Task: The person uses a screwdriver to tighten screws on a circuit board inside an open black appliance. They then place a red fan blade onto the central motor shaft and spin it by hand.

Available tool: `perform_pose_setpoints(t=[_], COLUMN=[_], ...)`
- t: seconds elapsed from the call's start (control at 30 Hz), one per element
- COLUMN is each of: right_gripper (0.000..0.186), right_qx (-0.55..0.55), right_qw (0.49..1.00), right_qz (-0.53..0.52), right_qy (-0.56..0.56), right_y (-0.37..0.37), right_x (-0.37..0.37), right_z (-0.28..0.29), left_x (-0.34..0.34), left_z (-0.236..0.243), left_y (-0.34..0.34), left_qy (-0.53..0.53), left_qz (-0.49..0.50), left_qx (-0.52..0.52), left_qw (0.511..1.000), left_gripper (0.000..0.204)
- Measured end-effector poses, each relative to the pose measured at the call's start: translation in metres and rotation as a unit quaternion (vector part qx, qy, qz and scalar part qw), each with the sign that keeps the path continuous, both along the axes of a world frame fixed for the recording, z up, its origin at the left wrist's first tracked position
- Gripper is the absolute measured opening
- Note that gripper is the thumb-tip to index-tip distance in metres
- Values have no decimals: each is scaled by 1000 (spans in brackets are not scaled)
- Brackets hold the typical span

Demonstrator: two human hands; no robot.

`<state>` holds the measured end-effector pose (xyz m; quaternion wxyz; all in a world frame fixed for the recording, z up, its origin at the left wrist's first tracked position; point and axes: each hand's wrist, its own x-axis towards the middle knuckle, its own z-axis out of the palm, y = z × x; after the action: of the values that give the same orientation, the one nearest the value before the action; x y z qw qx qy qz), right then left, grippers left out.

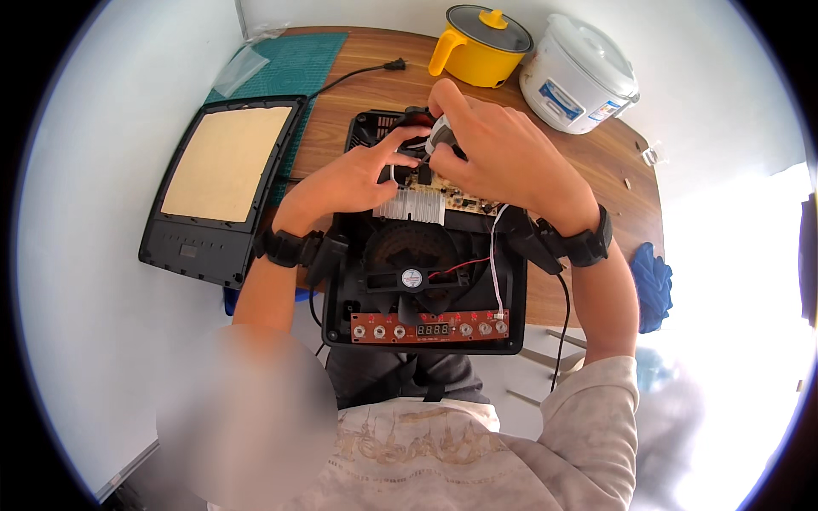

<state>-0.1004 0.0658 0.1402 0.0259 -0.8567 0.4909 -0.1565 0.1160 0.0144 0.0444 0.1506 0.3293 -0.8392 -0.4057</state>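
Currently, head view: the open black housing [517, 294] lies beneath both hands, long axis running away from me. My right hand [509, 143] pinches a grey-white piece [440, 134] over its far end; left hand [356, 175] beside it, fingers spread, hold unclear.

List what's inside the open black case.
The case holds a fan, a silver heat sink, a red button board and a tan circuit board. The left hand and right hand hide part of the far end.
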Motion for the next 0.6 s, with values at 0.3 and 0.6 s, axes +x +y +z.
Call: perform_pose_setpoints(t=[0.3,0.6], right_gripper=[36,34], right_qx=[-32,-71], right_qw=[992,991], right_qz=[66,47], right_qy=[-104,-101], right_y=[-18,-19], right_x=[-12,-15], right_z=[-13,-21], left_x=[-2,-4], left_z=[1,5], left_y=[-5,-4], left_qy=[-45,-34], left_qz=[2,1], left_qx=[-5,12], left_qw=[999,999], left_gripper=[83,82])
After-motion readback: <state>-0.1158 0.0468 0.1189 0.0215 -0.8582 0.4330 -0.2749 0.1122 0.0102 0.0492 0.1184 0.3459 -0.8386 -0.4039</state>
